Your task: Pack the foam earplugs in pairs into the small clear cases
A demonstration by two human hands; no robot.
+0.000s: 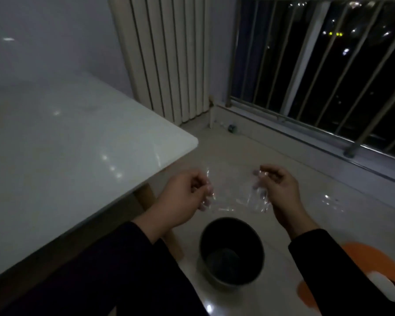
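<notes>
1. Clear thin plastic, looks like a floppy transparent bag or wrapper (235,199), is stretched between your two hands above the round dark bin (232,252) on the pale tiled floor (283,165).
2. Your left hand (183,199) has its fingers curled in, pinching the left edge of the plastic; your right hand (281,190) does the same on the right edge.
3. My guess at the step: you're dealing with packaging, either opening it or about to bin it, so the actual pairing into cases isn't underway. No foam earplugs or small clear cases visible anywhere, too dim to tell if anything's inside the plastic.
4. Long axis of the sheet runs left to right between your hands, roughly level, sagging toward you in the middle.
5. Next move probably calls for letting go over the bin if it's empty, then turning back to the glossy white table (78,133) on your left.
6. Orange round thing (363,265) sits low right, partly behind your sleeve.
</notes>
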